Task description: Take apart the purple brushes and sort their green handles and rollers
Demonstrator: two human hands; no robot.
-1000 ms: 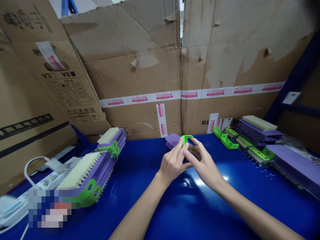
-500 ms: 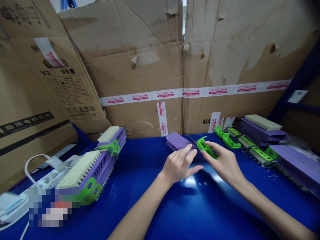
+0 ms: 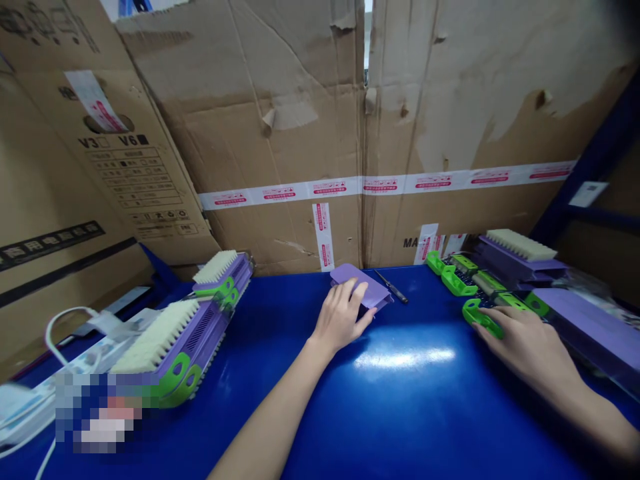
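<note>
My left hand point(image 3: 337, 317) is closed over the near left side of a purple plastic shell point(image 3: 357, 280), its fingers on top and its thumb by the near edge. The shell lies at the back of the blue table. Over on the right, my right hand point(image 3: 527, 337) pinches a bright green plastic end piece point(image 3: 481, 319) between thumb and fingers. Two similar green end pieces point(image 3: 457, 283) lie just beyond it. Between my hands, a slim dark-handled tool like a small screwdriver point(image 3: 393, 288) lies beside the shell.
Brush-like purple and green units point(image 3: 187, 340) stand on the left, near a white power strip point(image 3: 75, 373) with cables. On the right are a purple shell point(image 3: 585, 327), yellow-green parts point(image 3: 487, 282) and a cream bristle block point(image 3: 520, 244). Cardboard point(image 3: 280, 133) walls the back of the blue table point(image 3: 400, 413).
My right hand has carried the green end piece rightward, away from the purple shell, uncovering the slim tool. My left hand has shifted slightly left and settled onto the shell.
</note>
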